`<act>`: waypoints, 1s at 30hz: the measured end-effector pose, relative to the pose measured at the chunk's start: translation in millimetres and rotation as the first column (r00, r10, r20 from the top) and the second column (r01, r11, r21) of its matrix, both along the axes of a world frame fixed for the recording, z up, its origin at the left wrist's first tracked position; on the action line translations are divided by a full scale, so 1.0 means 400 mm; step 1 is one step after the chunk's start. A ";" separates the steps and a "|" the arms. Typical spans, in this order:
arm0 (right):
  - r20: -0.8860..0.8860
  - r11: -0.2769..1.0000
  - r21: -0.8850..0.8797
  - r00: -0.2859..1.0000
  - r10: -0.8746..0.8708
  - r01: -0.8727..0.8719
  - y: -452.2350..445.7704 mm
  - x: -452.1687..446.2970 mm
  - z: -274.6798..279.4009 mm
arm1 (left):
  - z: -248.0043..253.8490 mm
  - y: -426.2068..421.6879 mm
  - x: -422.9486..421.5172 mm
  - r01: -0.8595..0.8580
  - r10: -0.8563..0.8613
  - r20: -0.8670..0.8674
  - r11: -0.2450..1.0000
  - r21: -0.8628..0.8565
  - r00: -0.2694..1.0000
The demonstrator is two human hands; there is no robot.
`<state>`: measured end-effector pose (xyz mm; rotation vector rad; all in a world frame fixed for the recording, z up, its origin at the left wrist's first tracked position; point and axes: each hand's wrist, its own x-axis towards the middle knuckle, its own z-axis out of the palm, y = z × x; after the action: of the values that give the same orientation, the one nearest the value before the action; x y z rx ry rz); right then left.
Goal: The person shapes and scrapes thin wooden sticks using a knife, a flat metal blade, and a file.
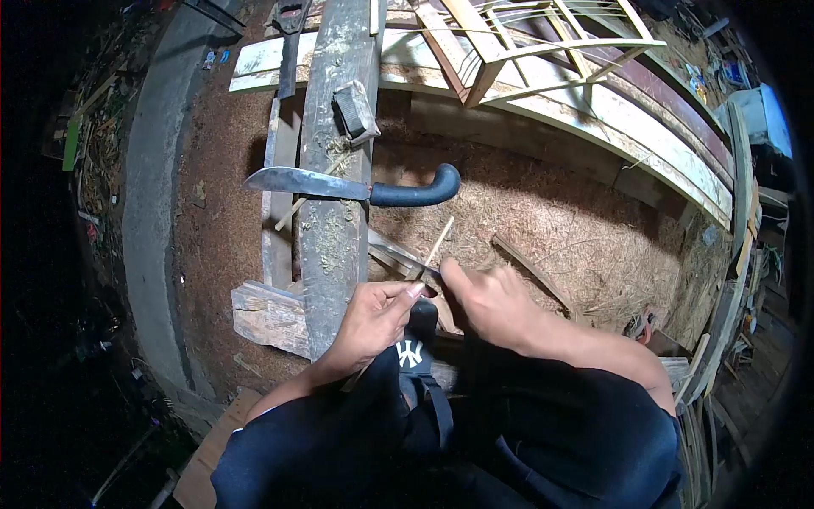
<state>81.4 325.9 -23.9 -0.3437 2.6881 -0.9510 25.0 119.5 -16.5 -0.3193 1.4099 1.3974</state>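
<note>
My left hand (377, 318) is closed, pinching a thin wooden stick (439, 241) between thumb and fingers in front of my lap. The stick slants up and away from me. My right hand (492, 301) is closed around the handle of a knife, which the fingers hide. Its narrow blade (403, 254) points left and crosses the stick close to my left fingertips. Beyond both hands, a machete (314, 184) with a curved black handle lies across a wooden plank (326, 280) strewn with pale shavings.
A grey block (356, 110) sits farther up the plank, near a handsaw (290, 59). A slatted wooden frame (543, 55) rests on long boards (610, 127) at the back right. Sawdust covers the ground (543, 212), where a loose wood strip (534, 273) lies.
</note>
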 end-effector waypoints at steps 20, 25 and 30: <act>-0.037 0.979 -0.074 0.980 -0.195 0.192 0.031 -0.022 -0.039 | -0.007 0.000 -0.001 0.011 -0.011 -0.034 1.000 -0.007 0.999; -0.021 0.984 0.004 0.984 -0.178 0.178 0.038 -0.025 -0.072 | -0.023 -0.009 0.005 0.035 -0.036 -0.069 0.999 -0.003 0.997; 0.005 0.999 -0.042 1.000 -0.019 0.019 -0.007 0.012 -0.027 | -0.002 0.001 -0.001 0.060 -0.061 -0.071 0.998 -0.019 0.996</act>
<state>86.1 323.0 -34.9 -0.3249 2.6752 -1.0141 24.6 120.0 -17.3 -0.2375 1.4785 1.3602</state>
